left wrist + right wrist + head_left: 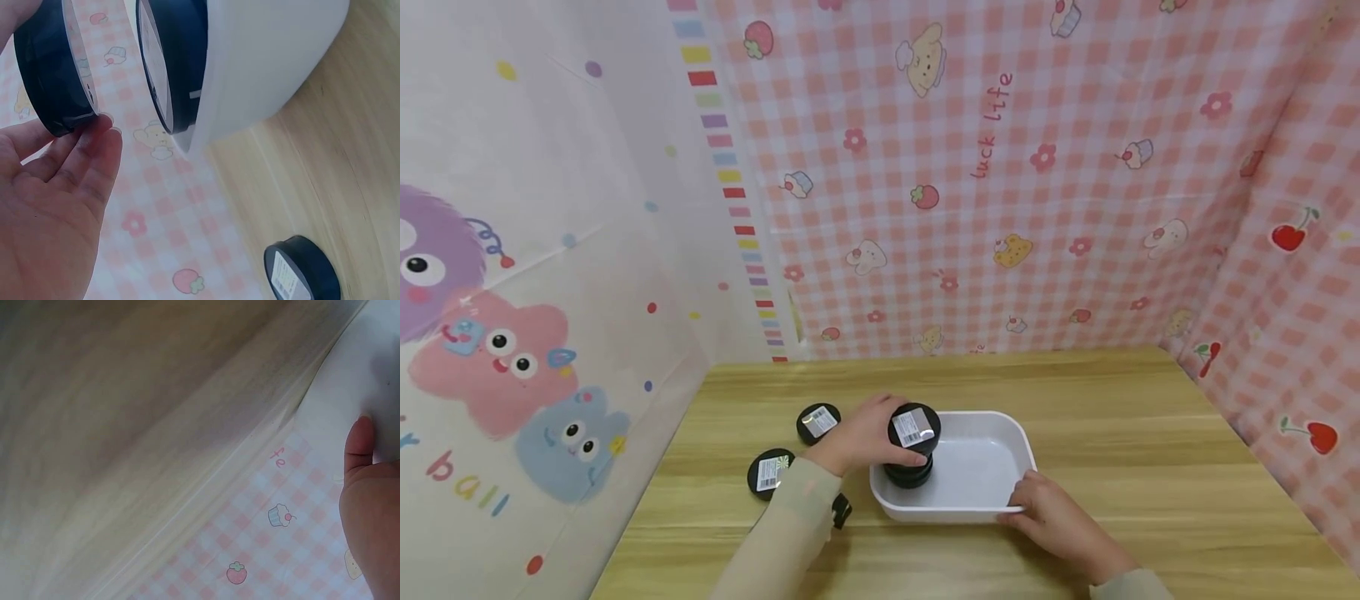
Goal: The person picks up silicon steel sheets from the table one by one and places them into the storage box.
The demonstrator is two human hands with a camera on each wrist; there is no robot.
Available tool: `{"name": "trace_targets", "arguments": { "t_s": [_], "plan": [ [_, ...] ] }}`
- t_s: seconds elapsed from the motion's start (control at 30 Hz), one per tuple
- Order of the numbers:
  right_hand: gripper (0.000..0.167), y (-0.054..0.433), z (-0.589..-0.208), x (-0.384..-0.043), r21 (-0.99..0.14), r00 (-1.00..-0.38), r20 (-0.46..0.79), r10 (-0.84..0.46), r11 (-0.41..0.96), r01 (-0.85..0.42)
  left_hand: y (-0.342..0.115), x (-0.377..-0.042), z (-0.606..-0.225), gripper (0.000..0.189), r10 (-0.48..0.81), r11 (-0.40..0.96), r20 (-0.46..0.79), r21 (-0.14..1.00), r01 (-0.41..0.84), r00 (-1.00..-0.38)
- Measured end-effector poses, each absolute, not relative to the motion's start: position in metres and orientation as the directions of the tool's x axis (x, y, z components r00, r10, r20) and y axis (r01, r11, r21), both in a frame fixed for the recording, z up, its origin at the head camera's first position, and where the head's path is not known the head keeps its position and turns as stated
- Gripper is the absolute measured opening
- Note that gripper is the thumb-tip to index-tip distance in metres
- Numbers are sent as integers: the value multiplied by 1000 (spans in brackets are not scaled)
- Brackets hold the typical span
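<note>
Head view: My left hand (867, 435) holds a round black container (914, 428) at its side, thumb on the near side and the other fingers largely hidden behind it. The container's labelled face points up. It is positioned over the left end of the white tray (955, 516), above a second black container (907, 477) inside the tray. My right hand (1058, 518) grips the tray at its near right corner, fingers over the rim. Two more containers, the far container (817, 424) and the near container (767, 473), lie label up on the wooden table (1112, 425), left of the tray; my left sleeve (786, 533) partly covers the nearer one.

Left wrist view: The held container sits between my thumb side and fingertips, its edge against the fingers. A visible gap separates it from the second container.

Right wrist view: My right thumb (360, 447) lies against the white tray wall. The remaining fingers are out of sight here.
</note>
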State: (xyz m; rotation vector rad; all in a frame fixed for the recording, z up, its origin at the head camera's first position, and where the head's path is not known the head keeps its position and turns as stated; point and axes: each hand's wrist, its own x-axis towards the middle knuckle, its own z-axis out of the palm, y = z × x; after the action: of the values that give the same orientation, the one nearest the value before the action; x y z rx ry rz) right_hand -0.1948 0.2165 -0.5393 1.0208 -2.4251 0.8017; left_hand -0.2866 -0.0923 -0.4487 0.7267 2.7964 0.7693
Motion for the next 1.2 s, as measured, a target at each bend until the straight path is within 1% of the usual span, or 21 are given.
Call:
{"name": "trace_targets", "arguments": {
  "t_s": [0.23,0.5,0.7,0.8,1.07,1.2],
  "plan": [
    [16,217,-538,-194,-368,-679,523,-515,582,-725,-84,-290,-450,98,509,755,-14,487,439,-861],
    [15,218,-538,-193,-376,-698,499,-515,596,-709,-75,-291,-447,93,522,752,-19,483,449,-853],
    [15,217,-538,-193,-366,-690,505,-518,596,-715,-70,-291,-443,93,547,730,-22,500,465,-837],
    [15,216,-536,-193,-363,-687,507,-520,595,-717,-68,-293,-444,93,561,727,-18,490,482,-828],
    [14,217,-533,-192,-387,-709,484,-513,601,-699,-57,-299,-449,92,611,693,0,482,536,-791],
    [14,218,-534,-192,-383,-708,477,-521,602,-701,-52,-301,-451,91,615,689,-5,489,534,-789]
  ]
}}
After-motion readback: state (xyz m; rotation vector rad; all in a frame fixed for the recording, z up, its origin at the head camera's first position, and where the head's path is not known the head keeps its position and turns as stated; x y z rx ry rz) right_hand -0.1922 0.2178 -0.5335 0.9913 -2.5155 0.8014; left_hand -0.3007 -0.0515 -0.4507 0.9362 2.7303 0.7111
